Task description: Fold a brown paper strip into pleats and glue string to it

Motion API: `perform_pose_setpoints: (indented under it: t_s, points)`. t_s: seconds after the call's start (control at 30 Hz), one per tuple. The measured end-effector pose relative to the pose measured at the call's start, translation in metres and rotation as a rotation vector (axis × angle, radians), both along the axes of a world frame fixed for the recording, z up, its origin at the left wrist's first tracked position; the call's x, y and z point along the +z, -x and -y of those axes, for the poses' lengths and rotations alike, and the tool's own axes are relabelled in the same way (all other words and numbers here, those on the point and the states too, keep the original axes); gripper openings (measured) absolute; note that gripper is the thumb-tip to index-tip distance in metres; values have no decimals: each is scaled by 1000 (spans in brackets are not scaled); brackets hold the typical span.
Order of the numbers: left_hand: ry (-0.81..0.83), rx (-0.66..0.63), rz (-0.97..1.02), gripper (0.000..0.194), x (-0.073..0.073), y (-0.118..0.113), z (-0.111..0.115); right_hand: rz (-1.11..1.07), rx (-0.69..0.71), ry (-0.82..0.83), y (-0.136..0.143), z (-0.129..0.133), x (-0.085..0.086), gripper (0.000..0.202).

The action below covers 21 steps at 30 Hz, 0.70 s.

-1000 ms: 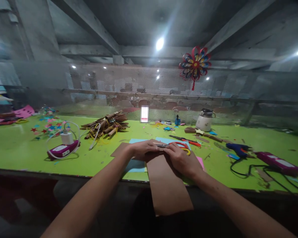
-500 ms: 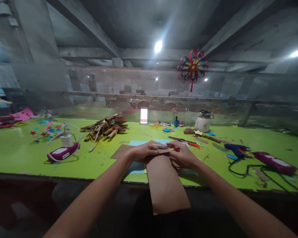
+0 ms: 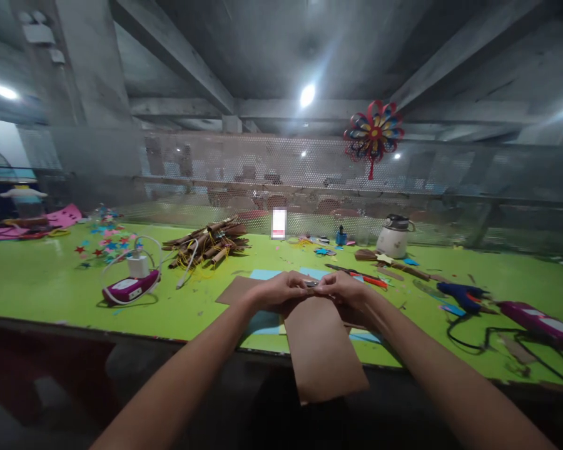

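Both my left hand (image 3: 280, 290) and right hand (image 3: 349, 289) pinch the brown cardboard (image 3: 326, 350) with fingers (image 3: 298, 283) at its far end; its long axis runs from them toward me, neither hand clearly nearer.

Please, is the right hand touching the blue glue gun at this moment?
Apart. The head view shows it: a wide stretch of green tabletop lies between the right hand and the blue glue gun.
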<state>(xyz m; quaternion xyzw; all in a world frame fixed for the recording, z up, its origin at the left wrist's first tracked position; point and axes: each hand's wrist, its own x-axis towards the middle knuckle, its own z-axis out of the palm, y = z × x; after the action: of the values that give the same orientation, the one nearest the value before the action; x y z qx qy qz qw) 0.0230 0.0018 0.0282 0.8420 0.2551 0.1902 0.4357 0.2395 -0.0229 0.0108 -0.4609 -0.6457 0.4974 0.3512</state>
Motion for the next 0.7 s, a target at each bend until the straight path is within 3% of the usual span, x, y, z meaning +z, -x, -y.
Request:
perform_pose_setpoints:
  t_s: [0.1, 0.4, 0.7]
  points:
    - [-61, 17, 1, 35, 0, -3, 5, -21, -36, -27, -4, 3, -6, 36]
    - [-178, 114, -67, 31, 4, -1, 10, -15, 60, -37, -7, 3, -9, 40]
    - [105, -15, -41, 37, 3, 11, 1, -188, 67, 7, -6, 8, -15, 34]
